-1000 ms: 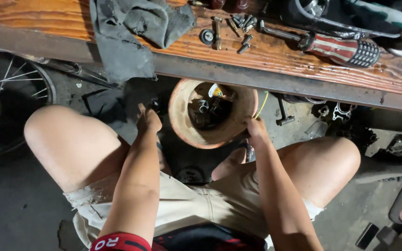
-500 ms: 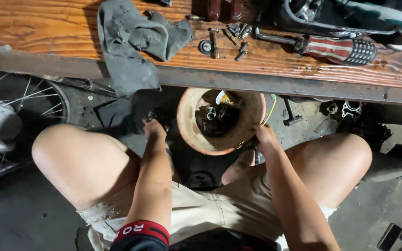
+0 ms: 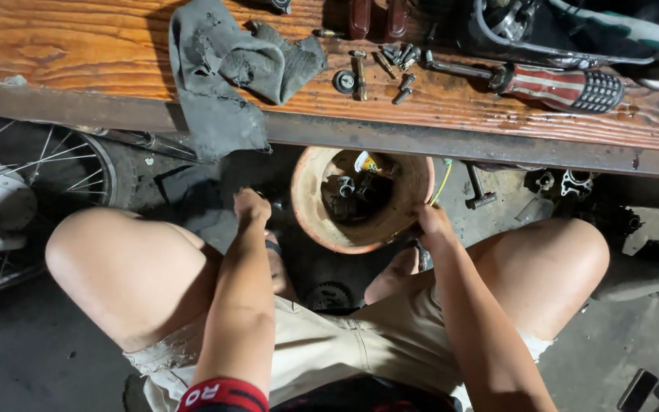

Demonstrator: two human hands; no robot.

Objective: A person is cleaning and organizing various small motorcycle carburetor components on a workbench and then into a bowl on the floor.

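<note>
A wooden tabletop (image 3: 116,53) spans the upper frame, edged with a metal strip; more of it is in view than a second ago, the view having tipped upward while the seated posture is kept. A spoked wheel (image 3: 17,191) stands at the left on the concrete floor (image 3: 40,358). Below the tabletop edge, between the bare knees, a worn orange bowl (image 3: 322,221) sits low, loaded with small dark metal parts and one yellow-tipped piece; its place has hardly shifted across the three moments. A grey rag (image 3: 215,76) is draped over the tabletop's front edge. A screwdriver (image 3: 558,85) with a red-striped handle lies at the right, loose bolts (image 3: 390,69) scattered just beside its shaft. The right hand (image 3: 432,225) is pressed to the bowl's right rim, fingers curled on it as before, so the bowl is judged steadied rather than lifted. The left hand (image 3: 252,207) has been kept just left of the bowl, apart from its rim, over dark clutter on the floor; its fingers are bent downward, and whether anything is grasped cannot be told. Little has changed but the viewpoint; the work is judged still centred on the bowl.
</note>
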